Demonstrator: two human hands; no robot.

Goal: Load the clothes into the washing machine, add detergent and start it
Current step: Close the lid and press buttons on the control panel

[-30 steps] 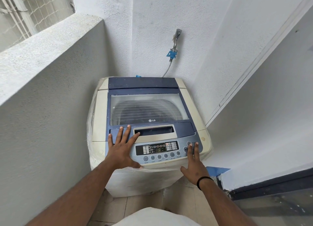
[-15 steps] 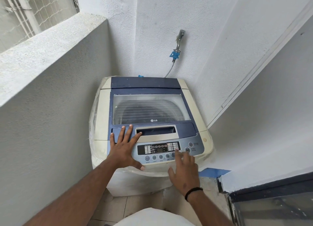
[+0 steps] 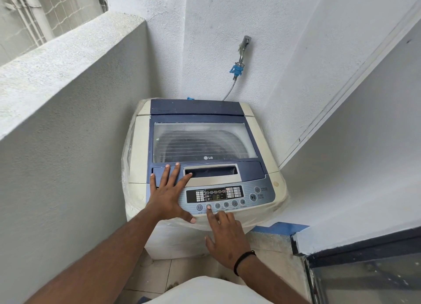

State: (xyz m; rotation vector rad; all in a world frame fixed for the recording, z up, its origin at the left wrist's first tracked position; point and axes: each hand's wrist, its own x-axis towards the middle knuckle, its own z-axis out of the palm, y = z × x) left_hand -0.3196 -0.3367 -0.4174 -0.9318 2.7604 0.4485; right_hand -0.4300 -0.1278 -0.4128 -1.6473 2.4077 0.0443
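The cream and navy top-loading washing machine (image 3: 202,167) stands in the corner of a white plastered alcove, directly ahead of and below the person, its smoked transparent lid (image 3: 201,142) closed; dark shapes show through the lid, though whether they are clothes cannot be told. Along the machine's near edge runs the pale blue control panel (image 3: 225,197), its long axis lying left to right across the person's front, with a lit display showing and a row of round buttons beneath it. The right hand (image 3: 225,235) is the nearer one to those buttons: its index finger is extended with the tip on the second round button (image 3: 208,206) from the left, the other fingers loosely curled. The left hand (image 3: 169,193) lies flat with fingers spread on the lid's front edge, just left of the recessed handle (image 3: 210,173), holding nothing. The start/pause button (image 3: 252,197) sits well to the right of the pressing fingertip, so reaching it likely means a sideways travel along the panel. Behind, a grey hose (image 3: 229,94) rises to a wall tap (image 3: 243,46).
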